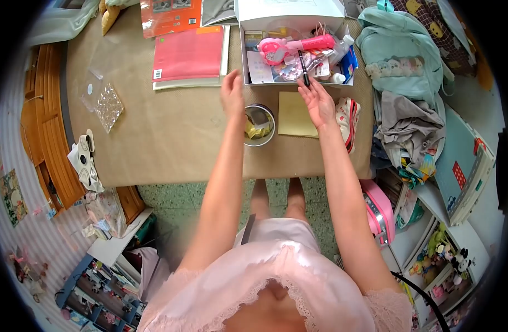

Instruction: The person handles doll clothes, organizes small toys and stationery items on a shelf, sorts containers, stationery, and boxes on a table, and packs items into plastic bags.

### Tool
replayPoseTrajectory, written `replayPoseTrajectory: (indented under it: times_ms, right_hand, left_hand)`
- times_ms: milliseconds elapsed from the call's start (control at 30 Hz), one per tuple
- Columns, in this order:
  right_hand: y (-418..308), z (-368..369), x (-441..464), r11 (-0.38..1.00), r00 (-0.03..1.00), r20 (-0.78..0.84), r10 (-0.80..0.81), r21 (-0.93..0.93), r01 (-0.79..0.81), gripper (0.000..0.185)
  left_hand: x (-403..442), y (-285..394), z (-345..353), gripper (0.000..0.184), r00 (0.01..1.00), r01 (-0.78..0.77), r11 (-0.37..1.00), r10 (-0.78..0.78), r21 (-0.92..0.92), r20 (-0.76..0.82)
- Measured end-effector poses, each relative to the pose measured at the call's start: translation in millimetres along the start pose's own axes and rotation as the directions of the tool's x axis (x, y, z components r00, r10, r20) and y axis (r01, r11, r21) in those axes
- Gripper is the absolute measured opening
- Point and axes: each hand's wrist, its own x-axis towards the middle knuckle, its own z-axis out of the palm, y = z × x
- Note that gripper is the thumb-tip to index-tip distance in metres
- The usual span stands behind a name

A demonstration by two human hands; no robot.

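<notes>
An open white box at the table's back holds a pink toy, small bottles and packets. My right hand is palm up at its front edge, fingers stretched out, below a black pen that leans over the box's rim; whether they touch I cannot tell. My left hand is raised above the table between the red folder and the box, fingers apart from the forearm's line and nothing visible in them. Just right of my left wrist stands a round container with yellow wrapping inside. A yellow paper pad lies between the container and my right hand.
The brown table bears a red folder, a clear packet and a white-and-red pouch. A light blue backpack and grey cloth are at the right. Below stands a pink case.
</notes>
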Motion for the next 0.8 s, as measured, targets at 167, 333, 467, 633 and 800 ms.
replayPoseTrajectory:
  times_ms: [167,333,467,633,800]
  right_hand:
    - [-7,2,11,0.963,0.981,0.002,-0.196,-0.19,0.192,0.04]
    - [-25,-9,30,0.768,0.834,-0.065,-0.548,-0.435,0.471,0.044]
    - [-28,-50,12,0.375,0.874,0.029,-0.485,-0.896,0.238,0.04]
    - [9,-15,-28,-0.338,0.779,0.395,-0.487,-0.907,0.249,0.062]
    - [47,-52,-31,-0.297,0.686,0.184,-0.704,-0.954,-0.049,0.062]
  left_hand:
    - [-54,-57,-57,0.05,0.976,0.214,0.862,-0.167,0.459,-0.14]
    - [-83,-88,-66,0.042,0.796,0.589,0.778,-0.605,0.218,0.009]
    - [-80,-116,-70,0.039,0.763,0.646,0.759,-0.644,0.086,-0.048]
    - [-80,-116,-67,0.039,0.771,0.636,0.764,-0.629,0.107,-0.095]
    - [-79,-110,-66,0.04,0.77,0.638,0.76,-0.63,0.121,-0.1]
